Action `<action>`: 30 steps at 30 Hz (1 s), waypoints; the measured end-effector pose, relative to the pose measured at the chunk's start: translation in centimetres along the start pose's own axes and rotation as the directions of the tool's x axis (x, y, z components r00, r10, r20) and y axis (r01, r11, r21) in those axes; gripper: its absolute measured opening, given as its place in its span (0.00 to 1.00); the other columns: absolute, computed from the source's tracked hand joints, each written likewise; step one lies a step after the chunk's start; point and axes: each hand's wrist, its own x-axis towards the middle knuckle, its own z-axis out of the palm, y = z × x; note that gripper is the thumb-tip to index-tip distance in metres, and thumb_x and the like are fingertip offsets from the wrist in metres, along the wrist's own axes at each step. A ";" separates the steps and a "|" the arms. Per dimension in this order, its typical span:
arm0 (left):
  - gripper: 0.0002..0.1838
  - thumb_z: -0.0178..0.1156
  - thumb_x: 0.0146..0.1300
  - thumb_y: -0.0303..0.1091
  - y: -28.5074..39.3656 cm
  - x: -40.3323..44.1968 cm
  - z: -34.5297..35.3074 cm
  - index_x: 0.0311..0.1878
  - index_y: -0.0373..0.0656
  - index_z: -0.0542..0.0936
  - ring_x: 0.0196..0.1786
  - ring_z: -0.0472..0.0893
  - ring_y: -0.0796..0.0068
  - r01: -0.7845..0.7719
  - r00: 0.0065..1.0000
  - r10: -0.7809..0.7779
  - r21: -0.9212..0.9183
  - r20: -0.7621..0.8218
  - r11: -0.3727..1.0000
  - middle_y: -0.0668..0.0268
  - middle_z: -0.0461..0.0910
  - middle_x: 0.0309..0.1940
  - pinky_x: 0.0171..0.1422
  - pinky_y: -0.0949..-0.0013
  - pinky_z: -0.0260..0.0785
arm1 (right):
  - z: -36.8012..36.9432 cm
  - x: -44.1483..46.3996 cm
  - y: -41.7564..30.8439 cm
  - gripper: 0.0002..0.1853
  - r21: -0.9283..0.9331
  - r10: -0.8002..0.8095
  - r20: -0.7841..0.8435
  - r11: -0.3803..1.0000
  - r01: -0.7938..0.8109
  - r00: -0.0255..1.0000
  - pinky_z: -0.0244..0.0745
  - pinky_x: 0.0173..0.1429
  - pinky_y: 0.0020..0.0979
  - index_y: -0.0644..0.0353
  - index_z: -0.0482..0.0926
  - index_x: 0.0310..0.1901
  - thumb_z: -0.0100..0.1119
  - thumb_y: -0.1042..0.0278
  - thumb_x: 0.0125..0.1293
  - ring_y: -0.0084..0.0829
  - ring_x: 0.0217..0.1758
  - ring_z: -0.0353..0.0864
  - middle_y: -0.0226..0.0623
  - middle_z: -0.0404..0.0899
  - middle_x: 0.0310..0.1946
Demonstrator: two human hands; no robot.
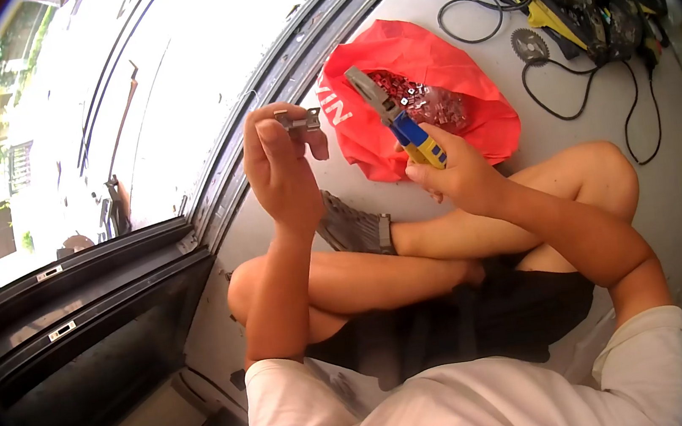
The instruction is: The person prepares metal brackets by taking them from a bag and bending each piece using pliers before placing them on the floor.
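From here I see the left hand (280, 165) pinching a clip (312, 119) left of the bag (484, 131); right hand (459, 166) wrapped round pliers (404, 127) before it, nose off the clip. Looks partway: one clip held, many pieces (398, 91) loose in the bag. Can't tell if the clip's finished. Some fingers hidden; tools (544, 14) beyond the bag too tangled to separate.

Tilted blue-and-yellow pliers (394, 119) near small metal bracket (300, 122)
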 end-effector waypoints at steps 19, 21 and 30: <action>0.17 0.54 0.80 0.37 0.1 0.7 -1.3 0.60 0.33 0.76 0.36 0.79 0.64 0.473 0.875 -0.384 -0.360 0.294 0.804 0.57 0.79 0.37 0.41 0.64 0.72 | -0.4 1.0 3.8 0.08 0.062 0.194 0.112 0.977 -0.202 0.974 0.79 0.36 0.31 0.62 0.80 0.46 0.65 0.69 0.70 0.23 0.31 0.83 0.33 0.82 0.29; 0.17 0.52 0.80 0.34 0.7 1.0 -1.2 0.59 0.29 0.76 0.35 0.78 0.66 0.510 0.858 -0.423 -0.389 0.290 0.768 0.58 0.78 0.36 0.41 0.64 0.72 | 0.0 0.9 4.5 0.11 -0.032 0.203 0.184 0.979 -0.200 0.962 0.79 0.45 0.33 0.64 0.82 0.44 0.69 0.65 0.67 0.25 0.37 0.84 0.35 0.85 0.32; 0.18 0.51 0.81 0.35 1.4 1.2 -0.5 0.65 0.32 0.74 0.33 0.76 0.73 0.522 0.844 -0.467 -0.204 0.263 0.828 0.66 0.74 0.29 0.42 0.71 0.69 | 0.8 0.1 3.0 0.15 -0.352 0.506 0.261 0.843 -0.408 0.822 0.81 0.40 0.46 0.60 0.83 0.49 0.59 0.61 0.66 0.44 0.36 0.90 0.47 0.87 0.35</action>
